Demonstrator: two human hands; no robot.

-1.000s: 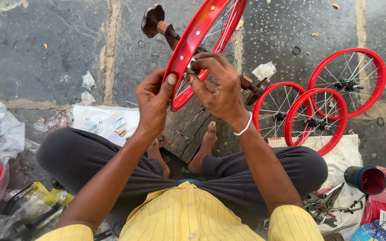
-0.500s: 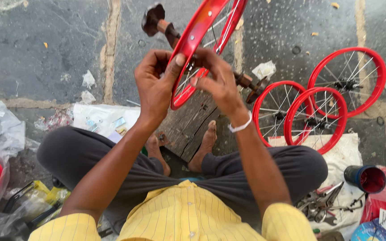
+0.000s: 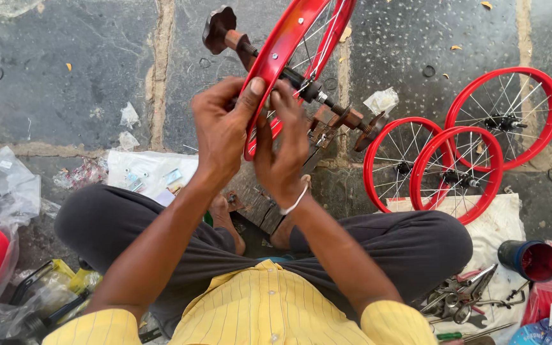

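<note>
The left hand [image 3: 225, 128] grips the near edge of a red wheel rim [image 3: 276, 61], thumb pressed onto its outer face. The right hand [image 3: 282, 147] pinches the same rim from the other side, just beside the left. The rim stands on edge, running up and away from both hands, its hub on a rusty stand [image 3: 346, 118]. Three finished red wheels [image 3: 461, 147] lie on the stone floor [image 3: 65, 64], well to the right.

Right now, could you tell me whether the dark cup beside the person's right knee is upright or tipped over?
Tipped over: the dark cup lies on its side, its round mouth and red inside facing the camera.
</note>
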